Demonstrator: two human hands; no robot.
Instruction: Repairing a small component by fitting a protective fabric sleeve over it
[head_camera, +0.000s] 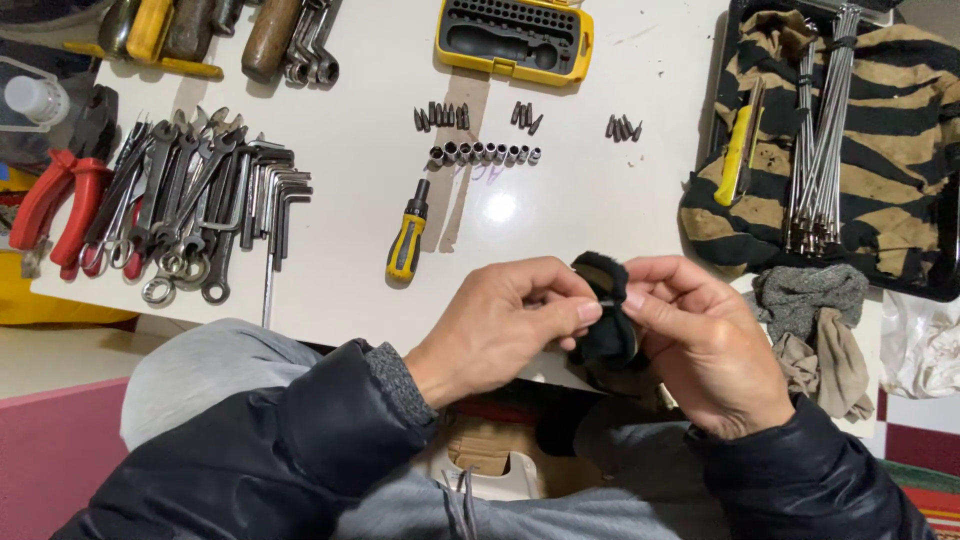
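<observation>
- Left hand (500, 325) and right hand (700, 340) — both pinched on a small metal bit (608, 300) wrapped in your black cloth (605, 320).
- Wiping looks underway — sockets (485, 153) and bits (440, 117) wait on the table (600, 200).

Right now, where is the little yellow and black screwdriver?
The yellow and black screwdriver lies on the white table, just beyond the left hand, below the row of small sockets and right of the wrenches.
</observation>
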